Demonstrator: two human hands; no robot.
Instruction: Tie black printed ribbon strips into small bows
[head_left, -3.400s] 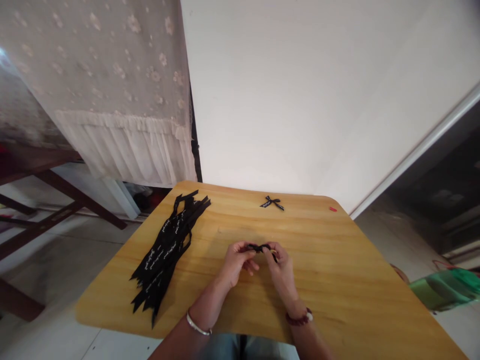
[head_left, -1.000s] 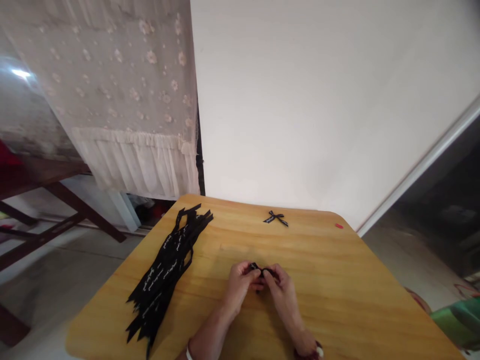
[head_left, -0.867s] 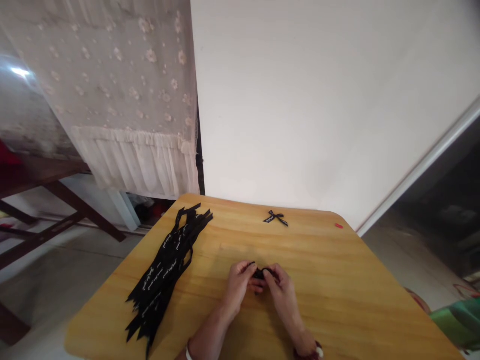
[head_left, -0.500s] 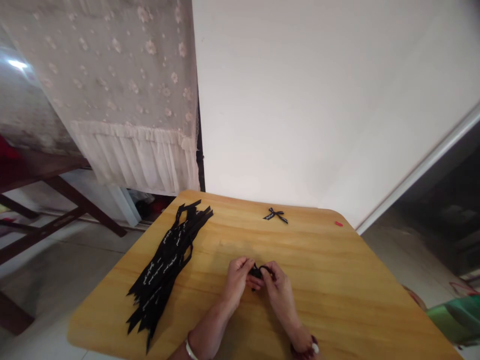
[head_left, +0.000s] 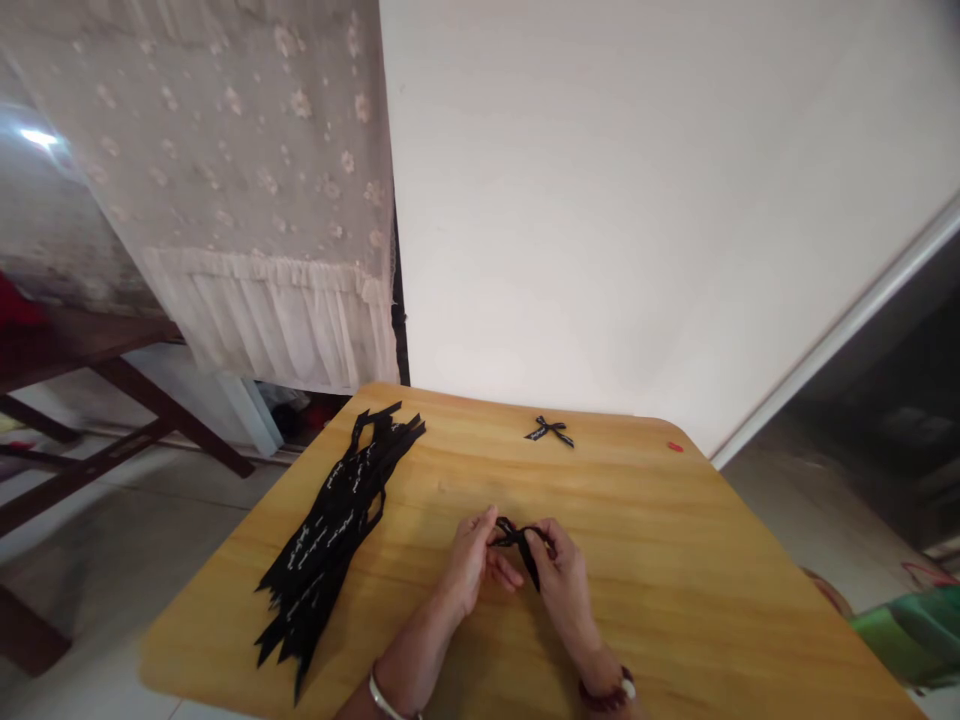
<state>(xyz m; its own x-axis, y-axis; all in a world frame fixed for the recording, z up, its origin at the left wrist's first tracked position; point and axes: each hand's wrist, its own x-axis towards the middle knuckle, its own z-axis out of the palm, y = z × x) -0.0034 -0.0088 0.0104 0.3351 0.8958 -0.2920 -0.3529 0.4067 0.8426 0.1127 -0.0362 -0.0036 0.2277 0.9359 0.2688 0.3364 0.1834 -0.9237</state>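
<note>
A black ribbon bow with loops and a hanging tail is held between my two hands above the wooden table. My left hand has its thumb and fingers around the bow's left loop, with lower fingers curled out beneath. On the other side, my right hand pinches the right loop near the knot. To the left lies a long pile of black ribbon strips with white lettering and notched ends. Another tied black bow rests near the table's far edge.
The wooden table has rounded corners and meets a white wall panel at the back. A small red item lies at its far right. A lace curtain hangs behind on the left, near a dark wooden bench.
The ribbon between my hands now shows open loops and a tail, where before it was bunched. My left fingers have loosened and spread a little.
</note>
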